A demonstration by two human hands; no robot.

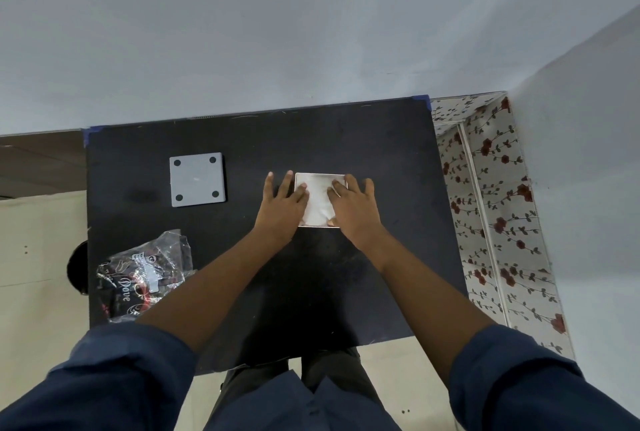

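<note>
A small white square box (319,196) lies on the black table (381,160), right of centre, with white paper or cloth inside it. My left hand (282,205) lies flat over the box's left edge, fingers straight and spread. My right hand (353,207) presses flat on the box's right side, its fingertips on the white lining. Both hands cover parts of the box's lower corners.
A grey square lid or plate (197,179) with four black dots lies at the table's back left. A crinkled clear plastic bag (145,275) with dark printed contents sits at the front left edge. A floral-papered wall panel (491,205) borders the table's right side.
</note>
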